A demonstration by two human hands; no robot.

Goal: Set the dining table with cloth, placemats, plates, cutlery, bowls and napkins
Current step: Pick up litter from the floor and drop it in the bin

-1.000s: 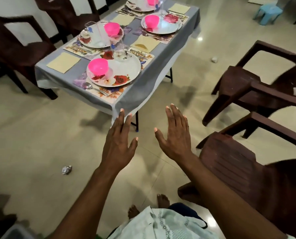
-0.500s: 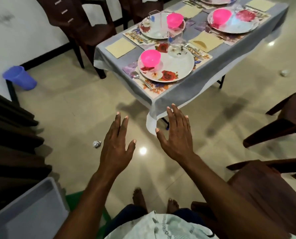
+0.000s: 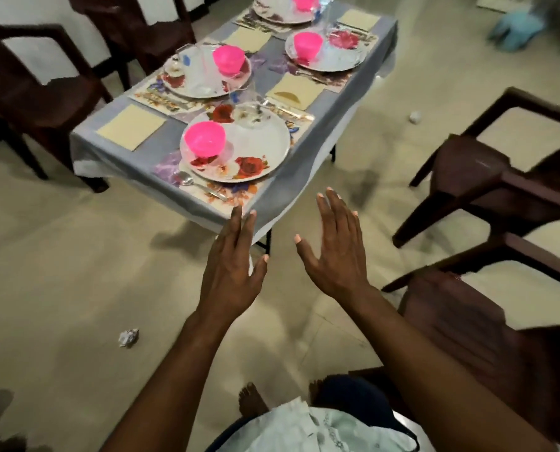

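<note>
A small table under a grey cloth (image 3: 273,197) stands ahead of me with several place settings. The nearest floral plate (image 3: 255,148) lies on a floral placemat (image 3: 239,194), with a pink bowl (image 3: 204,138) and a clear glass (image 3: 250,109) on it and a spoon (image 3: 200,186) beside it. Beige napkins (image 3: 131,126) lie between the settings. My left hand (image 3: 231,269) and my right hand (image 3: 335,252) are held out flat, fingers spread, near the table's closest corner. Both hold nothing; my left fingertips overlap the cloth's edge in view.
Dark brown plastic chairs stand to the right (image 3: 487,181), close at my right (image 3: 467,324), and behind the table at left (image 3: 27,89). A crumpled paper ball (image 3: 128,337) lies on the tiled floor at left, another (image 3: 415,117) past the table. A blue stool (image 3: 513,27) is far right.
The view has swung back to the right, bringing the right-hand chairs into view and dropping the blue cup and grey bin. Both hands stay spread and empty, a little closer to the table corner.
</note>
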